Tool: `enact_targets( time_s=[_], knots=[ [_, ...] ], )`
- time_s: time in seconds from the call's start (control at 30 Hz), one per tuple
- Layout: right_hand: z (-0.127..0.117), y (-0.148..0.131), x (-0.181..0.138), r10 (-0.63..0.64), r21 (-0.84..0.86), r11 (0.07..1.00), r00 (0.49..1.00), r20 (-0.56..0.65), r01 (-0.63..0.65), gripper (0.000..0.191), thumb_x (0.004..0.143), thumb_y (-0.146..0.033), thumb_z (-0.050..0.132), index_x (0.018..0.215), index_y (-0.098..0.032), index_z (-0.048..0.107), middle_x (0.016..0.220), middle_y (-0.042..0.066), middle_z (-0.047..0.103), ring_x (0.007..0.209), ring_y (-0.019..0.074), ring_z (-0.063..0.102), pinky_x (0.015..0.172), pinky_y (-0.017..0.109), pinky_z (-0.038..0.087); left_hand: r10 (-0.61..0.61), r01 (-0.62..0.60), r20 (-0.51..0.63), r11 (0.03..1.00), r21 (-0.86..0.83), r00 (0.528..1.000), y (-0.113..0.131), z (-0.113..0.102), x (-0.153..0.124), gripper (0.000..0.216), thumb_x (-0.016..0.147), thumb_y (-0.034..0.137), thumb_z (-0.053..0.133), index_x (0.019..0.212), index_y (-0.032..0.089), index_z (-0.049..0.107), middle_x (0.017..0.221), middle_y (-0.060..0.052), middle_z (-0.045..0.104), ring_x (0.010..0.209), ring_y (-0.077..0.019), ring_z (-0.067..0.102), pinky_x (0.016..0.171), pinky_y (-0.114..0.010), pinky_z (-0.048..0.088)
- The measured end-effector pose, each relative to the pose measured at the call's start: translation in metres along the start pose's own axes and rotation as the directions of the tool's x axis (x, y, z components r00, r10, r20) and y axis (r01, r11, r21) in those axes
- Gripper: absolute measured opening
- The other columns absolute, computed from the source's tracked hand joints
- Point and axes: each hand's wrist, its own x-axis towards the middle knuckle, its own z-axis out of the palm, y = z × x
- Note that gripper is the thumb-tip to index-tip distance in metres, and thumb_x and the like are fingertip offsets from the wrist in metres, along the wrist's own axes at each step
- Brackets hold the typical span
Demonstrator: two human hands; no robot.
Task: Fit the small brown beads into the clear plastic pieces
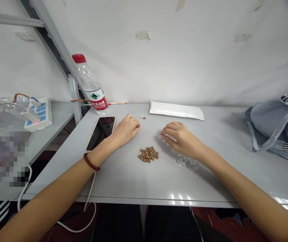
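Pellets (pixel 148 154), small and brown, lie in a tight heap on the grey table (pixel 133 183), and the two hands rest on either side of it. The left hand (pixel 126 129) sits up and to the left of the heap, curled into a loose fist with its knuckles forward. Whether anything is inside it cannot be told. A red bead bracelet (pixel 91 162) circles that wrist.

The right hand (pixel 182 139) lies to the right of the heap, palm down, its fingers bent but not closed. It rests on a crumpled sheet of clear plastic (pixel 187 160), which spreads out from under it toward the near edge.

A dark-screened phone (pixel 101 132) lies further left of the heap, just beside the left hand. Two tiny bits (pixel 142 117) sit beyond the heap, close to the left fingertips. Further back from the heap a white padded envelope (pixel 176 110) lies flat by the wall. Back and to the left stands a water bottle (pixel 92 85) with a red cap. Far to the right of the heap slumps a pale blue bag (pixel 276 127) with striped trim, and far to the left a power strip (pixel 40 114) sits on a lower shelf.
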Motion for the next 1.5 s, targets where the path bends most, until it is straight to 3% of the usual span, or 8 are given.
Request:
enact_targets(
  time_s=[0.1,0.2,0.37,0.5,0.77,1.1,1.33,1.5],
  knots=[
    [0.001,-0.003,0.001,-0.002,0.012,1.0,0.999,-0.033,0.002,0.025,0.092,-0.016,0.04,0.091,-0.016,0.065,0.087,0.009,0.066,0.086,0.0221,0.056,0.081,0.04,0.042,-0.069,0.063,-0.055,0.993,-0.103,0.996,0.007,-0.001,-0.001,0.011,0.078,0.01,0.054,0.081,0.015,0.063,0.082,-0.006,0.067,0.085,-0.0225,0.057,0.076,-0.035,0.048],
    [0.003,-0.008,0.001,0.003,0.049,0.999,0.997,-0.081,0.001,0.022,0.093,-0.018,0.043,0.098,-0.014,0.064,0.091,0.01,0.066,0.088,0.022,0.057,0.082,0.039,0.043,-0.174,0.144,-0.043,0.912,-0.384,0.984,0.018,-0.004,-0.003,0.011,0.076,0.016,0.06,0.086,0.015,0.062,0.082,-0.004,0.067,0.073,-0.0173,0.06,0.073,-0.033,0.05],
    [0.005,-0.021,0.0,0.041,0.19,0.982,0.987,-0.156,-0.011,0.026,0.092,-0.031,0.052,0.111,-0.014,0.058,0.1,0.01,0.067,0.09,0.0205,0.06,0.082,0.036,0.047,-0.249,0.221,0.121,0.427,-0.877,0.961,0.045,-0.018,-0.012,0.022,0.07,0.027,0.072,0.084,0.014,0.062,0.083,-0.004,0.071,0.083,-0.018,0.068,0.081,-0.032,0.054],
    [0.007,-0.028,0.0,0.027,0.232,0.972,0.971,-0.237,0.03,0.02,0.093,-0.029,0.051,0.106,-0.017,0.059,0.087,0.005,0.068,0.077,0.0169,0.061,0.077,0.034,0.047,-0.218,0.211,0.152,0.28,-0.936,0.964,0.054,-0.023,-0.018,0.019,0.068,0.027,0.076,0.081,0.015,0.067,0.084,-0.003,0.073,0.083,-0.0174,0.069,0.084,-0.032,0.056],
    [0.005,-0.023,0.001,0.025,0.183,0.983,0.983,-0.184,0.009,0.02,0.092,-0.025,0.047,0.089,-0.02,0.066,0.066,0.001,0.062,0.06,0.0137,0.052,0.075,0.033,0.041,-0.318,0.333,0.216,0.383,-0.862,0.923,0.058,-0.022,-0.019,0.01,0.067,0.021,0.072,0.074,0.015,0.068,0.068,-0.002,0.072,0.073,-0.0194,0.07,0.078,-0.036,0.059],
    [0.008,-0.017,0.003,-0.052,0.157,0.984,0.979,-0.199,0.084,0.023,0.092,-0.022,0.044,0.087,-0.019,0.067,0.063,0.001,0.06,0.06,0.0145,0.052,0.075,0.033,0.04,-0.179,0.361,0.315,0.514,-0.778,0.932,0.053,-0.036,-0.018,0.005,0.067,0.018,0.068,0.07,0.015,0.067,0.063,-0.002,0.069,0.064,-0.0168,0.067,0.067,-0.032,0.057],
    [-0.002,0.013,0.002,0.156,0.104,0.987,0.913,-0.378,-0.125,0.017,0.09,-0.026,0.05,0.082,-0.02,0.064,0.074,0.003,0.068,0.066,0.0161,0.058,0.075,0.034,0.04,-0.063,0.422,0.505,0.641,-0.641,0.861,0.041,-0.036,-0.017,0.015,0.064,0.018,0.069,0.078,0.015,0.07,0.07,-0.004,0.072,0.069,-0.0185,0.068,0.068,-0.03,0.056],
    [-0.001,0.019,0.0,0.162,0.098,0.984,0.972,-0.169,-0.147,0.018,0.091,-0.026,0.048,0.085,-0.019,0.064,0.078,0.004,0.067,0.072,0.0162,0.058,0.075,0.033,0.04,-0.006,0.334,0.468,0.707,-0.623,0.884,0.038,-0.039,-0.017,0.018,0.071,0.027,0.065,0.085,0.018,0.072,0.081,-0.004,0.074,0.076,-0.0189,0.068,0.072,-0.029,0.054]
  ],
)
